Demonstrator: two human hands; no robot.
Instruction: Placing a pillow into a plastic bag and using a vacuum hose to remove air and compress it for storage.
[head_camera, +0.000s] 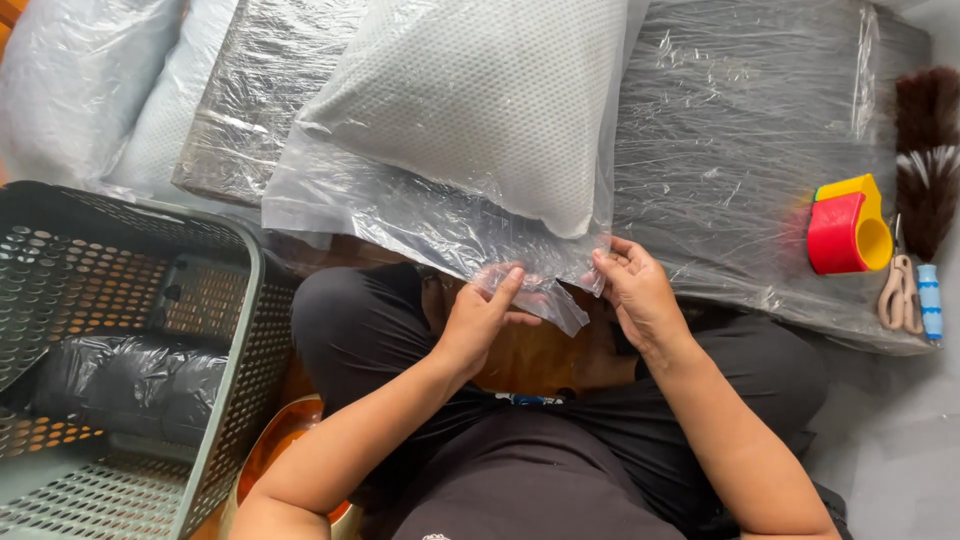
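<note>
Left hand (480, 315) and right hand (635, 290) both closed in a pinch on near open edge of clear plastic bag (420, 215) holding white pillow (480, 100). Green basket (240, 330) at left; red and yellow tape dispenser (848, 228), scissors (900, 292) at right.

A white mesh-textured pillow (480, 95) sits inside a clear plastic bag (400, 215) — tilted, resting atop the plastic-wrapped dark slab (740, 150). The bag's open, crinkled mouth hangs off the slab's near edge — loose and unsealed.
</note>
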